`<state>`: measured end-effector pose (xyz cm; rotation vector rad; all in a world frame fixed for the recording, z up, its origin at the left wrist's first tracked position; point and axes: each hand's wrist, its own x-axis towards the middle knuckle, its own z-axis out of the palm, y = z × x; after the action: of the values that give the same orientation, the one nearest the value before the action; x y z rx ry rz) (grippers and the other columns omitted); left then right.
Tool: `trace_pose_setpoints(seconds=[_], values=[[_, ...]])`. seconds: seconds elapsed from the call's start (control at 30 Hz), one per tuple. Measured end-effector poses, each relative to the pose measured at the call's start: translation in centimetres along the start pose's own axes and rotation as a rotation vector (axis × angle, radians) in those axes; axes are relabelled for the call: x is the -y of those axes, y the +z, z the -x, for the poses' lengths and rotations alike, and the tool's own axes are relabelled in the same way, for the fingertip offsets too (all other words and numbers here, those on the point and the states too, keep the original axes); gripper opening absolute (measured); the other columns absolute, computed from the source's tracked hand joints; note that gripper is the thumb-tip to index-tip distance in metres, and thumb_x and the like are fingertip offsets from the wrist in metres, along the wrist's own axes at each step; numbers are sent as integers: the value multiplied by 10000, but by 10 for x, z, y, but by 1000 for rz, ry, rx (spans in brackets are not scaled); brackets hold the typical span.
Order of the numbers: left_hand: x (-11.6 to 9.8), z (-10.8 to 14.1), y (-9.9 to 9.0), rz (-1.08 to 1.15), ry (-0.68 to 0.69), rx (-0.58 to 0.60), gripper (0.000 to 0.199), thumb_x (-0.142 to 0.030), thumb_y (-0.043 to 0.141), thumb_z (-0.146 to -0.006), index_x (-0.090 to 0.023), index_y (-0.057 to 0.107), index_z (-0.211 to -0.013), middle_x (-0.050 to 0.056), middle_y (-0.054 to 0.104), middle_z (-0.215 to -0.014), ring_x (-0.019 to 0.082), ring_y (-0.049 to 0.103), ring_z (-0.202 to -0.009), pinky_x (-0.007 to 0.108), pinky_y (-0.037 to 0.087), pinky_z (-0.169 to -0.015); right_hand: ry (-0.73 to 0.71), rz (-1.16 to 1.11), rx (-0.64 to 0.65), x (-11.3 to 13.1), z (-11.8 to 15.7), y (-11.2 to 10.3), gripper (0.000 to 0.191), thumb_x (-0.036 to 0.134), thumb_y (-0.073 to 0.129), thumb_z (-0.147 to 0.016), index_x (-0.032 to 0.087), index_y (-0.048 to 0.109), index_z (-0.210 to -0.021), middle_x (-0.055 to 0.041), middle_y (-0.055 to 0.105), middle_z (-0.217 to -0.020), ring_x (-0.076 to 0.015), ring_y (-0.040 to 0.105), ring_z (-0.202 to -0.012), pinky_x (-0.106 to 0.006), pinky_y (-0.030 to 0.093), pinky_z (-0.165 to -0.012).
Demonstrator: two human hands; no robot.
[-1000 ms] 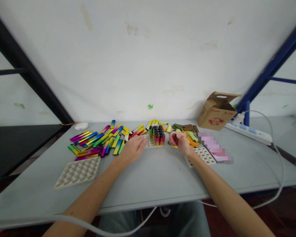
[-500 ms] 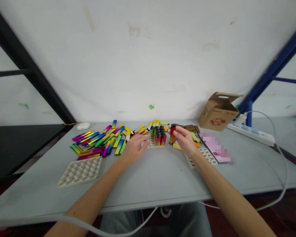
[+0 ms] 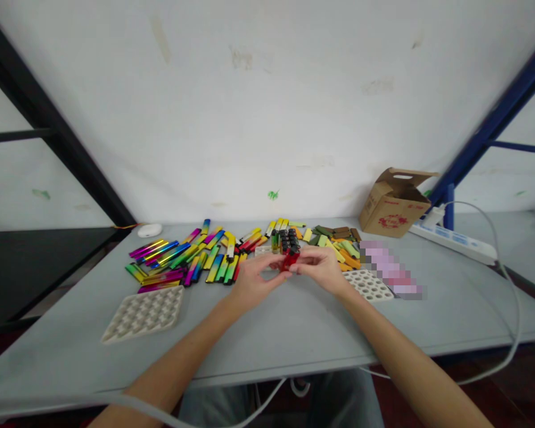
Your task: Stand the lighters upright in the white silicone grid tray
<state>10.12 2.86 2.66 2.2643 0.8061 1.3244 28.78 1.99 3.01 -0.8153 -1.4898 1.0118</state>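
1. Both hands hold a translucent red lighter [image 3: 289,260] above the grey table [image 3: 294,339], just in front of a block of upright black-topped lighters [image 3: 288,241].
2. The right hand [image 3: 321,267] pinches it from the right, its fingers closed on the body. The left hand [image 3: 259,282] meets it from the left, with fingertips [image 3: 279,268] pressed against it.
3. Working with the fingertips, low and close together, keeps the lighter steady.
4. Left of the red lighter lie rainbow metallic sticks [image 3: 173,261]; to its right, yellow and orange sticks [image 3: 343,249] and a white perforated tray [image 3: 369,285].
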Motion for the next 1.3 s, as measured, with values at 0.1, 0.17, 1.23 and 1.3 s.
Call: trace_pose_setpoints(seconds=[0.1, 0.17, 1.23, 1.3], values=[[2, -3, -1, 47, -61, 2, 212, -307, 675, -809, -181, 685, -980, 56, 736, -891, 171, 677, -759, 304, 571, -733, -15, 50, -48, -1, -1, 3, 163, 322, 786, -675, 168, 733, -685, -35, 693, -683, -152, 616, -603, -274, 529, -594], [10, -6, -2, 95, -131, -37, 220, -285, 668, -802, -169, 675, -989, 63, 730, -895, 180, 679, -790, 320, 570, -766, -38, 97, -152, -1, -2, 4, 215, 379, 719, -748, 166, 735, -722, -47, 705, -670, -162, 635, -597, -286, 542, -598], [66, -26, 13, -259, -269, -30, 100, -221, 656, -814, -178, 713, -884, 35, 731, -813, 185, 681, -739, 309, 536, -741, 54, 354, -410, -30, -15, -31, 410, 498, 528, -842, 139, 685, -720, -43, 628, -576, -163, 585, -535, -261, 465, -519], [62, -26, 13, -296, -257, -16, 83, -222, 657, -820, -183, 708, -872, 33, 731, -812, 187, 682, -746, 309, 528, -753, 57, 365, -404, -30, -15, -31, 404, 490, 524, -844, 141, 679, -713, -39, 620, -572, -161, 580, -533, -261, 464, -520]])
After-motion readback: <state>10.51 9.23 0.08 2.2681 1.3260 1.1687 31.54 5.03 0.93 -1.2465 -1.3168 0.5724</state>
